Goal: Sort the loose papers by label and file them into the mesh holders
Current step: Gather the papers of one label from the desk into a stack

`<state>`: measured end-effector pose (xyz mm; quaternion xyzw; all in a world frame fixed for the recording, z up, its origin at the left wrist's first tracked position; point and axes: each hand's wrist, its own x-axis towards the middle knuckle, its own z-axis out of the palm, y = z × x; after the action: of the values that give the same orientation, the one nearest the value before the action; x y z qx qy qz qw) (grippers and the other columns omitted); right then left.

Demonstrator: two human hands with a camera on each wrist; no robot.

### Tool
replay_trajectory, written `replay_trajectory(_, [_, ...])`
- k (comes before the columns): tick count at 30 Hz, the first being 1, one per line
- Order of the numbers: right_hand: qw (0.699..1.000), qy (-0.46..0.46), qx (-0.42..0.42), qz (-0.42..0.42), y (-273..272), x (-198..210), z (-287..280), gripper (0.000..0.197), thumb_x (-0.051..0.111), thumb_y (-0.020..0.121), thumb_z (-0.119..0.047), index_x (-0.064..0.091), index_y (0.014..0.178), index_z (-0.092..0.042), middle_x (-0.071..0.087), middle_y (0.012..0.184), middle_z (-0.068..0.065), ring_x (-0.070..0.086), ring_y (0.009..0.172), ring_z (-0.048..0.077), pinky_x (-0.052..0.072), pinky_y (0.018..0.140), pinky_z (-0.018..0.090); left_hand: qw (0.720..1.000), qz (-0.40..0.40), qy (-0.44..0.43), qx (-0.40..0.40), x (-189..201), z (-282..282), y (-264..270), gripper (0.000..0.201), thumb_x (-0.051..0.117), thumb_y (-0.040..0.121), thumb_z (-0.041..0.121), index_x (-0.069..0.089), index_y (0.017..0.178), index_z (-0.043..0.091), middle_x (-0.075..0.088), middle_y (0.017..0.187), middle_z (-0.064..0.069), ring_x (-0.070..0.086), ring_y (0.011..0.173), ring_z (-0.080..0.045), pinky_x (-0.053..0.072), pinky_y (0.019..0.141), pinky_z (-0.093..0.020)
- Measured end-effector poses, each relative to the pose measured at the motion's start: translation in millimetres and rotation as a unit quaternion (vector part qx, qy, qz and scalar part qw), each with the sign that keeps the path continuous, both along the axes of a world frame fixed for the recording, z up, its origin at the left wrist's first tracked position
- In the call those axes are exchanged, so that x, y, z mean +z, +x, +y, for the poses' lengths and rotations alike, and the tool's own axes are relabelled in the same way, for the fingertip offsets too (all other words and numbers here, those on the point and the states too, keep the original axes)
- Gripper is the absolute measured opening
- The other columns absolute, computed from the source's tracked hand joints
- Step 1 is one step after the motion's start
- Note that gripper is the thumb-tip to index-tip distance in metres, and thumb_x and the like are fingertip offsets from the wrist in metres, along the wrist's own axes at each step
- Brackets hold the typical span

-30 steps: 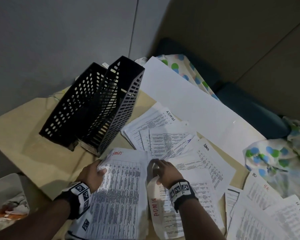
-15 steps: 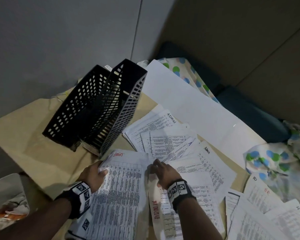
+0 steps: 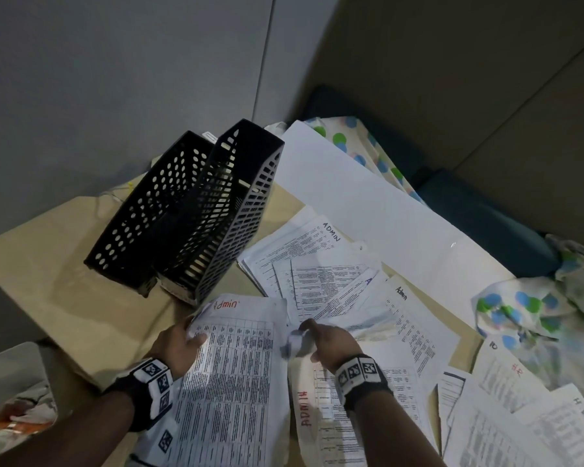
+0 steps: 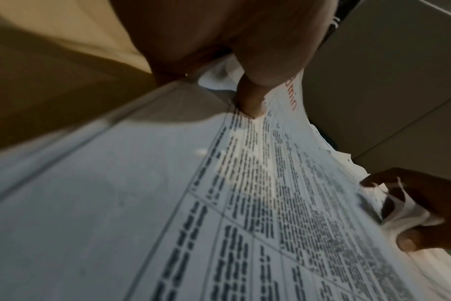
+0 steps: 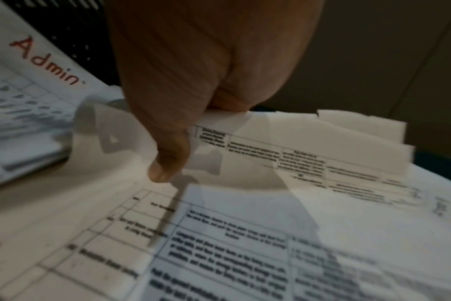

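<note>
Gripping the upper left edge of a printed sheet (image 3: 231, 375) marked "Admin" in red ink: left hand (image 3: 177, 345), thumb pressed flat on the thin white paper, fingers curled beneath; dense grid of small black text, page bowed upward and slightly crumpled at the gripped corner. Pinching the curled, rumpled edge of a second sheet (image 3: 321, 409) lettered "ADMIN" in red along its margin: right hand (image 3: 329, 340), fingers and thumb closed on the paper just beside the first sheet. Worn on both wrists, black bands with white square-patterned marker tags.

Spread beyond the hands across a tan, matte counter (image 3: 64, 288): overlapping loose papers (image 3: 321, 281), all thin white sheets printed with tables, several labelled "ADMIN" or "Admin" in dark ink near a corner. Farther right, more sheets (image 3: 520, 399) with red "HR" marks, partly overlapping one another.

Standing just past the left hand, touching side by side: two black mesh holders (image 3: 189, 217), rigid and upright, one pierced with round holes, the other with narrow rectangular slots; tall slanted sides, open tops, nearest base close to the red-lettered sheet's top edge.

Lying behind the papers: long, smooth, blank white sheet (image 3: 368, 203). At far right and rear: soft crumpled cloth (image 3: 520, 308), pale with blue and green dots. Behind everything: plain grey wall panels.
</note>
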<state>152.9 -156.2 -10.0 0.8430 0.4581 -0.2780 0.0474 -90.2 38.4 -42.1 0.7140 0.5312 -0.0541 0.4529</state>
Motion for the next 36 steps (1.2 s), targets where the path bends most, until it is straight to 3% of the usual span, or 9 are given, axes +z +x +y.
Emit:
replay_trajectory(3, [1.000, 0.012, -0.026, -0.002, 10, 17, -6, 0.072, 0.062, 0.084, -0.005, 0.029, 0.133, -0.046, 0.071, 0.092, 0.000, 0.066, 0.081, 0.014, 0.056, 0.079, 0.032, 0.999, -0.026, -0.016, 0.013, -8, 3, -2, 0.049, 0.062, 0.083, 0.047, 0.061, 0.106, 0.004, 0.070, 0.085, -0.022, 0.065, 0.077, -0.037, 0.048, 0.063, -0.031])
replay_trajectory(7, [0.999, -0.017, -0.042, 0.028, 29, 71, -3, 0.023, 0.066, 0.084, -0.008, 0.066, 0.099, -0.025, 0.070, 0.093, -0.007, 0.065, 0.085, 0.010, 0.056, 0.087, 0.036, 0.992, -0.098, -0.048, 0.068, 7, 0, 2, 0.031, 0.069, 0.082, 0.034, 0.061, 0.087, 0.004, 0.058, 0.055, -0.009, 0.053, 0.056, -0.027, 0.039, 0.057, -0.028])
replay_trajectory(13, [0.978, 0.138, -0.081, 0.134, 42, 152, 9, 0.013, 0.073, 0.083, -0.024, 0.063, 0.088, -0.030, 0.064, 0.082, -0.018, 0.055, 0.068, -0.012, 0.041, 0.067, 0.014, 0.981, -0.158, -0.064, 0.087, 26, -12, 26, 0.037, 0.065, 0.086, 0.020, 0.058, 0.115, -0.002, 0.063, 0.113, -0.020, 0.059, 0.108, -0.036, 0.044, 0.089, -0.039])
replay_trajectory(18, [0.920, 0.295, -0.242, 0.087, 38, 112, 18, 0.025, 0.071, 0.083, -0.025, 0.062, 0.105, -0.018, 0.067, 0.092, -0.008, 0.061, 0.079, 0.008, 0.045, 0.066, 0.022, 0.953, -0.258, -0.130, 0.094, 53, -30, 52, 0.023, 0.046, 0.096, 0.012, 0.065, 0.083, 0.011, 0.072, 0.074, -0.004, 0.059, 0.086, -0.029, 0.052, 0.071, -0.035])
replay_trajectory(22, [0.856, 0.329, -0.378, 0.127, 23, 57, 9, 0.033, 0.071, 0.077, -0.033, 0.063, 0.103, -0.013, 0.071, 0.093, 0.003, 0.067, 0.089, 0.024, 0.056, 0.078, 0.041, 0.952, -0.275, -0.114, 0.076, 57, -33, 57, 0.018, 0.052, 0.094, 0.012, 0.068, 0.091, 0.019, 0.069, 0.080, 0.015, 0.060, 0.082, -0.005, 0.047, 0.073, -0.024])
replay_trajectory(27, [0.854, 0.304, -0.390, 0.160, 10, 6, -3, 0.048, 0.066, 0.078, -0.048, 0.057, 0.112, -0.015, 0.070, 0.100, 0.004, 0.067, 0.091, 0.024, 0.055, 0.082, 0.052, 0.976, -0.189, -0.109, 0.009, 45, -26, 56, 0.029, 0.045, 0.097, 0.028, 0.059, 0.076, 0.014, 0.056, 0.053, -0.001, 0.051, 0.052, -0.018, 0.037, 0.048, -0.024])
replay_trajectory(31, [0.874, 0.246, -0.371, 0.194, -19, 11, 3, 0.049, 0.059, 0.092, -0.028, 0.038, 0.130, -0.005, 0.061, 0.113, 0.006, 0.063, 0.099, 0.024, 0.056, 0.079, 0.033, 0.944, -0.277, -0.172, 0.043, 42, -30, 58, 0.029, 0.046, 0.092, 0.048, 0.053, 0.116, 0.032, 0.058, 0.127, -0.007, 0.053, 0.120, -0.025, 0.040, 0.097, -0.031])
replay_trajectory(33, [0.894, 0.196, -0.340, 0.218, -36, 11, 5, 0.057, 0.057, 0.094, -0.028, 0.024, 0.135, -0.006, 0.058, 0.117, 0.011, 0.061, 0.102, 0.026, 0.053, 0.078, 0.027, 0.955, -0.256, -0.146, 0.029, 32, -31, 58, 0.056, 0.046, 0.076, 0.060, 0.045, 0.126, 0.035, 0.050, 0.133, -0.004, 0.048, 0.126, -0.028, 0.038, 0.094, -0.031])
replay_trajectory(36, [0.896, 0.212, -0.312, 0.232, -46, 3, 2, 0.089, 0.067, 0.087, -0.030, 0.003, 0.146, -0.013, 0.035, 0.144, 0.010, 0.038, 0.132, 0.027, 0.039, 0.106, 0.037, 0.957, -0.254, -0.141, -0.003, 21, -34, 56, 0.076, 0.042, 0.068, 0.064, 0.034, 0.138, 0.035, 0.044, 0.137, 0.003, 0.042, 0.130, -0.022, 0.034, 0.096, -0.029])
